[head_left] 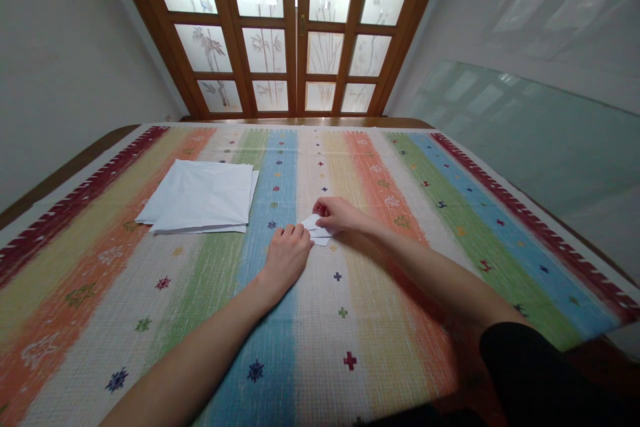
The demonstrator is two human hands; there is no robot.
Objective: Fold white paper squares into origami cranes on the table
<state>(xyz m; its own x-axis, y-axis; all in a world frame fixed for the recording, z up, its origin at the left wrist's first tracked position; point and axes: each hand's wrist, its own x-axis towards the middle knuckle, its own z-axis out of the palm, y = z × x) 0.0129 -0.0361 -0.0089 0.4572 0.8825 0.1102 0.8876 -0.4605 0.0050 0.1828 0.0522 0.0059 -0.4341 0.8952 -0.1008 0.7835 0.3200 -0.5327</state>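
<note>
Small folded paper (318, 232) sits dead center of the frame on the striped surface (400, 293). Left hand (287, 255) pins it flat with curled fingers, while right hand (339, 213) pinches its far edge, probably creasing. Spare sheets (200, 197) lie upper left.

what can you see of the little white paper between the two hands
The folded paper is small, white and thin, with creased, layered edges and a pointed corner toward the near side. It lies flat on the striped tablecloth, on a pale stripe near the middle. The left hand rests its curled fingers on the paper's left end. The right hand seems to pinch its far right edge. Much of it is hidden under the fingers.
</note>
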